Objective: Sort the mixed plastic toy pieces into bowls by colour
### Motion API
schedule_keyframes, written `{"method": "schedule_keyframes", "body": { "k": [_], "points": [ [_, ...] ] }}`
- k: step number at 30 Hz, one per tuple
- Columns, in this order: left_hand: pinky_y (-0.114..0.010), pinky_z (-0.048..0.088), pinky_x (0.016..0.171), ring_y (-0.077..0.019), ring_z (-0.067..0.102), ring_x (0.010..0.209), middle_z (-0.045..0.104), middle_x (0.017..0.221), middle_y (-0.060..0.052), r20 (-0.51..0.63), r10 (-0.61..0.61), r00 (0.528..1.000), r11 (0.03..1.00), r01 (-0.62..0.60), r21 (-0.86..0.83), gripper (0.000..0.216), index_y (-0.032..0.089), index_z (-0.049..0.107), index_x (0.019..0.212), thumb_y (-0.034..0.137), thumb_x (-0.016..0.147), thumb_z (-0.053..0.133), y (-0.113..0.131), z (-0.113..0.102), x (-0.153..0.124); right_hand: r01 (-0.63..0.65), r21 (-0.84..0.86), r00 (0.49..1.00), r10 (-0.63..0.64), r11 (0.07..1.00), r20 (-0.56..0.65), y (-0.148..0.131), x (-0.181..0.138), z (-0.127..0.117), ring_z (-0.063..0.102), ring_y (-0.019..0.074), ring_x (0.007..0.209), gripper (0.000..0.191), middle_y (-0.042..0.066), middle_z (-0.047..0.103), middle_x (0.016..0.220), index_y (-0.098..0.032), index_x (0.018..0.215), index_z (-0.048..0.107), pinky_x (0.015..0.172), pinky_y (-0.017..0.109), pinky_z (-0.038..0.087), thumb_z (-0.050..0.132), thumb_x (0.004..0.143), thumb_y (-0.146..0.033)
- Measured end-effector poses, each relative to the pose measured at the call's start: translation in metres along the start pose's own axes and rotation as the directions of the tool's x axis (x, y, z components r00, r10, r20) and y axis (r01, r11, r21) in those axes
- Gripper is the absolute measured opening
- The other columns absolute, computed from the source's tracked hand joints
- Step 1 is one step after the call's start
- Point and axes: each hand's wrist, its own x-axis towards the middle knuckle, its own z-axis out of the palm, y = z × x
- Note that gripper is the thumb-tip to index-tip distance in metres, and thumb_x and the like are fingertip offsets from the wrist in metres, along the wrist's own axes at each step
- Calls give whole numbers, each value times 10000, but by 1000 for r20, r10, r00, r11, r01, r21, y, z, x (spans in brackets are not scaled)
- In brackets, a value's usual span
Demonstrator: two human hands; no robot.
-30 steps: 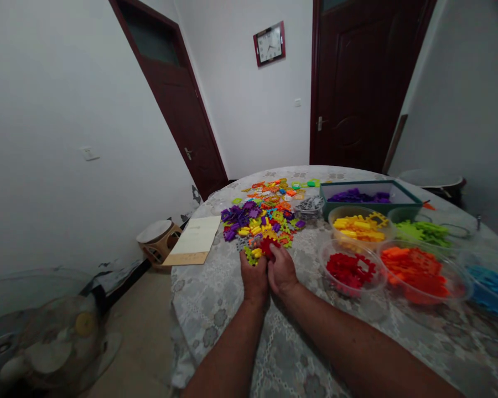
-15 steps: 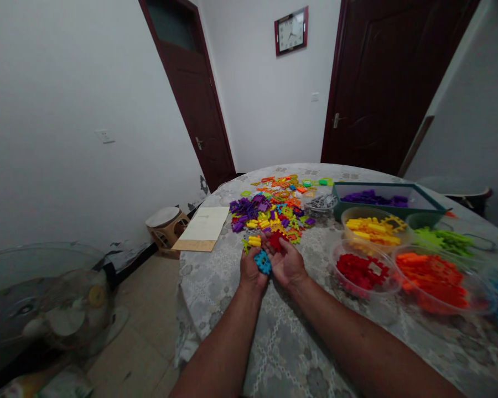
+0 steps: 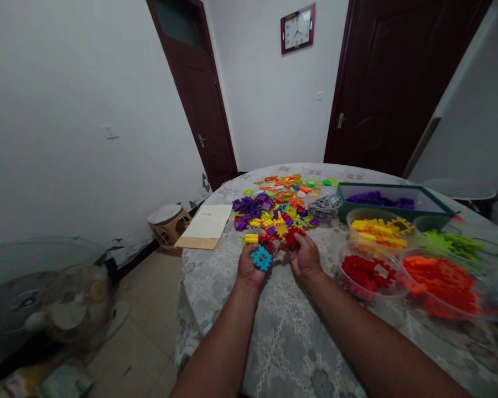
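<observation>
My left hand (image 3: 248, 268) is closed around a few plastic building pieces. A blue square block with notched edges (image 3: 261, 257) faces up under the thumb. Past the fingers shows a yellow piece (image 3: 252, 238), and a red piece (image 3: 267, 243) sits behind the blue one; I cannot tell whether both are gripped. To the right, my right hand (image 3: 307, 257) pinches a red notched block (image 3: 294, 237). Just beyond both hands spreads a mixed heap of building pieces (image 3: 269, 218) in purple, yellow, green and orange.
Sorted pieces fill clear tubs on the right: a yellow tub (image 3: 379, 235), a red tub (image 3: 371, 273), an orange tub (image 3: 440, 282) and others. Behind them stands a dark green box (image 3: 434, 210) with purple pieces. A paper sheet (image 3: 207, 224) lies left on the patterned tablecloth (image 3: 290, 337).
My right hand has moved right, away from my left hand, with the red block in its fingers. The left hand keeps the blue block, and a red piece now shows behind it.
</observation>
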Motion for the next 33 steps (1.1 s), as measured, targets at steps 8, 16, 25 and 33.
{"method": "schedule_keyframes", "body": {
  "k": [8,16,25,33],
  "points": [
    [-653,518,1089,-346,732,1152,809,1030,-102,-2,-58,998,998,58,1,425,165,697,1119,90,701,705,5,-3,4,64,-207,997,-69,976,-20,14,5,-10,627,133,498,270,-14,724,709,-200,868,632,492,261,560,749,714,-388],
    [-664,519,1090,-376,733,1146,808,1029,-135,-35,-54,998,996,56,74,375,152,714,1086,128,712,709,7,-2,5,93,-356,996,-89,930,29,12,0,-10,607,152,448,226,-18,666,559,-201,813,638,424,234,479,703,788,-416],
    [-661,529,1066,-320,762,1045,812,976,-94,-46,-6,999,997,10,73,296,164,718,1024,90,737,716,8,1,-2,132,-407,991,-118,904,60,15,2,-12,583,129,440,263,-56,665,607,-217,1003,638,412,215,463,677,813,-395],
    [-623,574,1013,-317,772,995,801,939,-104,-88,-51,995,997,55,54,209,153,703,1012,157,813,765,6,6,-2,152,-449,988,-132,880,76,16,2,-12,608,150,464,275,-47,659,595,-208,1006,638,432,232,475,663,814,-404]
  ]
}}
